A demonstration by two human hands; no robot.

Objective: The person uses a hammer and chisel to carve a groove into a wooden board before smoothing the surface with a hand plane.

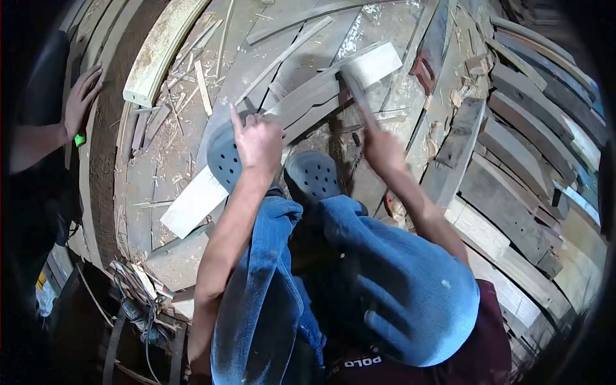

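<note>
Grips a blurred hammer-like tool [360, 102] by the handle in the right hand [385, 151], with fingers wrapped closed around it. Holds its head far and slightly left of that fist, over the long wooden piece [301, 106]; cannot tell whether touching. Has that wooden piece slanting from near left to far right, passing beneath the left shoe [221, 151] and lying to the left of the right hand. Has the left hand [256, 142] partly curled, forefinger extended toward the far side, just over or beside the wood; cannot tell of any contact or anything held. Shows a red-handled saw [435, 38] at far right, stacked boards [500, 199] at right, wood shavings [183, 115] and another person's hand [82, 99] at left.
</note>
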